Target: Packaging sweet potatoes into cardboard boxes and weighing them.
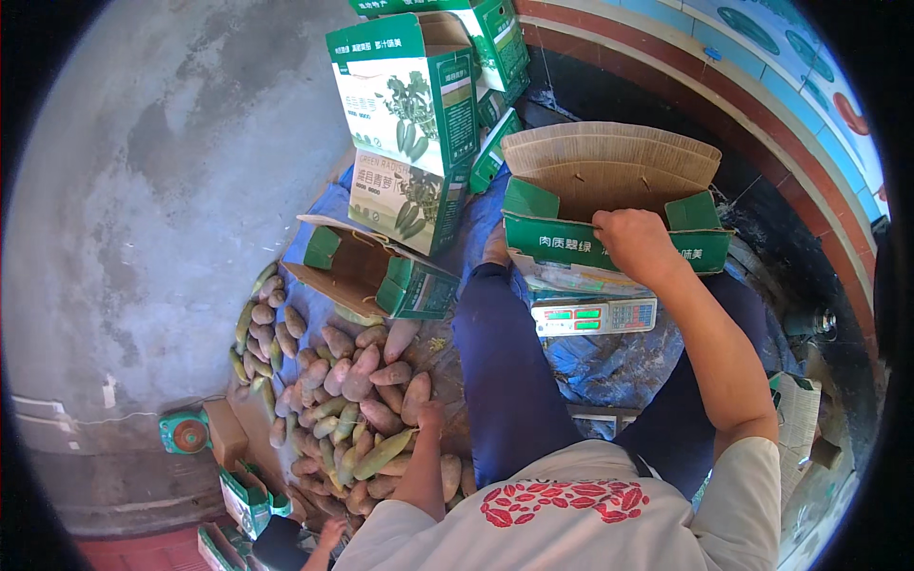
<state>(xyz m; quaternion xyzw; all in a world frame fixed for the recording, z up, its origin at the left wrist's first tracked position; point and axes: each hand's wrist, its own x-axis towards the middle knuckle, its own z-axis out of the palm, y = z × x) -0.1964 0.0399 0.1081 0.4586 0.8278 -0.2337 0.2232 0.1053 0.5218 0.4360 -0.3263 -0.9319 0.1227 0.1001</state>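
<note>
Rough-skinned, reddish-brown oblong roots (pixel 358 383) are lying in a heap on the floor to the wearer's left, with slender green roots (pixel 383 454) being mixed among them. At the heap's right edge, the roots are being met by the bare left hand (pixel 431 415); its fingers are mostly being hidden, so whether a root is being grasped cannot be told. Between the knees, an open, rectangular green-and-brown cardboard box (pixel 609 181) is apparently being supported by a flat white electronic scale (pixel 592 317) with green-lit displays. The box's near edge is being gripped by the bare right hand (pixel 633 243), its fingers curling over the rim. Seemingly, roots are being chosen for boxing while the box is being steadied. For the next move, a secure hold on one root is being called for, plus a clear lift over the box's near edge without the box being tipped.
</note>
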